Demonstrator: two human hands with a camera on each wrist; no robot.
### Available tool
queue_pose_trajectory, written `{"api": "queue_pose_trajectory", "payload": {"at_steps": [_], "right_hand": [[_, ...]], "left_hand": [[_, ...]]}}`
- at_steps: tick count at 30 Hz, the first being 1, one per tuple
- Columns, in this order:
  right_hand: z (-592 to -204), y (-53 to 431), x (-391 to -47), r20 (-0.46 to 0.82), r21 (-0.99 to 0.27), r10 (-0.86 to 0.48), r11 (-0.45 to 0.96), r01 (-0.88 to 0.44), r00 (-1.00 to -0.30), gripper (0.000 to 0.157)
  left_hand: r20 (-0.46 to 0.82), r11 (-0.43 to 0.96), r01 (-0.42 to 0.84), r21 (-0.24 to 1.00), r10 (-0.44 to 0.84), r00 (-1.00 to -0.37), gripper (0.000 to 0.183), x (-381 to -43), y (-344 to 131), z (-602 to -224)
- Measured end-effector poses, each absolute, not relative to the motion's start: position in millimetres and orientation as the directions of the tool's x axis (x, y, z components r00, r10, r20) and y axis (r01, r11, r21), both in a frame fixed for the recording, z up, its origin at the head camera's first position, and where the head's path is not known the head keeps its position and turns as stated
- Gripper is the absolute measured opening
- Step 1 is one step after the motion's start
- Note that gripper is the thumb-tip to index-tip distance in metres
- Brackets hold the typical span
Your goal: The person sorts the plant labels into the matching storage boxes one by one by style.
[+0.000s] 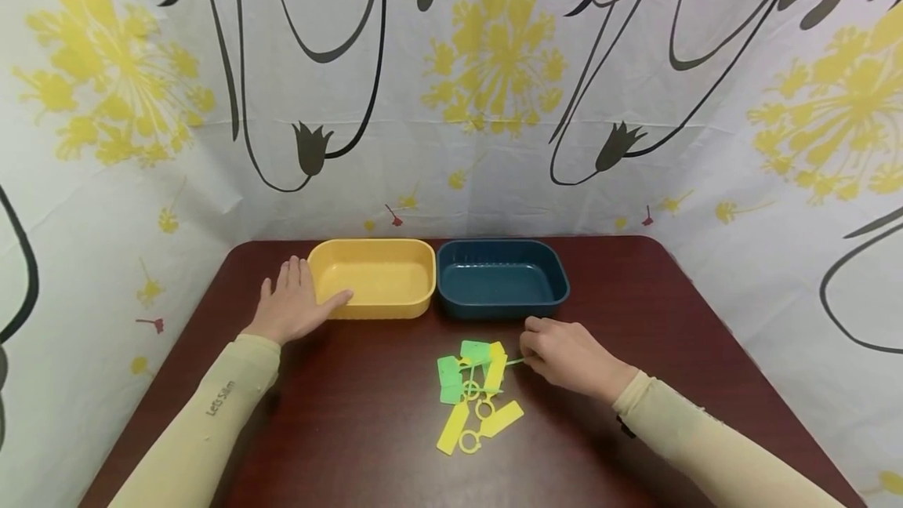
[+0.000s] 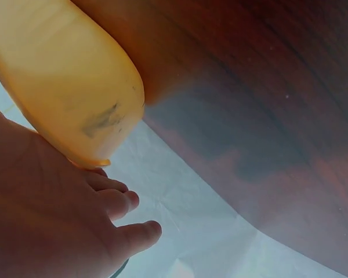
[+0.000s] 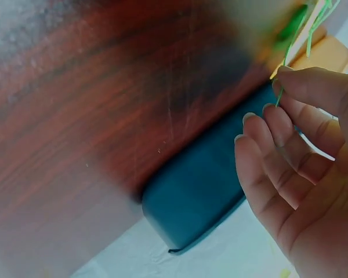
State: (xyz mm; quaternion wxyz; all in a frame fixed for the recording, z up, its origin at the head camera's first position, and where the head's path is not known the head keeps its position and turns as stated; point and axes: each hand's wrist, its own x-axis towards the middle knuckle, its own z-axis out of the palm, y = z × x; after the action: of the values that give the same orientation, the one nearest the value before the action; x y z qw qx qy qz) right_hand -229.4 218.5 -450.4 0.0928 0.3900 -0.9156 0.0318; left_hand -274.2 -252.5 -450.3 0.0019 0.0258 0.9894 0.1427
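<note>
My left hand (image 1: pixel 294 304) rests with fingers straight at the left side of a yellow plastic bin (image 1: pixel 381 310), its thumb over the front rim. In the left wrist view the palm (image 2: pixel 40 197) lies along the bin's wall. My right hand (image 1: pixel 567 355) pinches the thin tail of a green tag tie (image 3: pixel 279 95) between thumb and index finger, just in front of a dark blue bin (image 1: pixel 502 310). The other fingers curl loosely. Left of that hand lies a loose pile of green tags (image 1: pixel 448 375) with thin tails and yellow tags (image 1: pixel 453 428) with ring ends, overlapping one another.
The two bins stand side by side at the back of a dark red-brown table (image 1: pixel 353 414), and both show bare floors. Behind and beside the table hangs a white patterned cloth (image 1: pixel 409 155).
</note>
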Motion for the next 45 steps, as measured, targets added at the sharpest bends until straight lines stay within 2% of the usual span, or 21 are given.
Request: {"api": "queue_pose_trajectory", "payload": {"at_steps": [14, 29, 36, 45], "right_hand": [[-440.5, 213.4, -228.8, 0.249, -0.003, -0.669, 0.723, -0.691, -0.700, 0.015], [-431.7, 207.3, -229.2, 0.346, -0.018, -0.647, 0.720, -0.694, -0.680, 0.020], [-421.8, 208.7, -232.7, 0.403, -0.020, -0.642, 0.706, -0.708, -0.652, 0.017], [-404.1, 209.9, -244.0, 0.437, -0.063, -0.599, 0.724, -0.687, -0.671, 0.017]], "left_hand": [[-0.015, 0.954, 0.043, 0.296, 0.050, -0.999, 0.128, -277.0, -253.4, -449.3], [-0.030, 0.954, 0.048, 0.296, 0.060, -0.998, 0.127, -277.3, -253.9, -448.1], [-0.037, 0.953, 0.044, 0.299, 0.058, -0.998, 0.125, -277.3, -254.2, -448.2], [-0.050, 0.952, 0.043, 0.302, 0.061, -0.997, 0.125, -277.7, -254.0, -447.1]]}}
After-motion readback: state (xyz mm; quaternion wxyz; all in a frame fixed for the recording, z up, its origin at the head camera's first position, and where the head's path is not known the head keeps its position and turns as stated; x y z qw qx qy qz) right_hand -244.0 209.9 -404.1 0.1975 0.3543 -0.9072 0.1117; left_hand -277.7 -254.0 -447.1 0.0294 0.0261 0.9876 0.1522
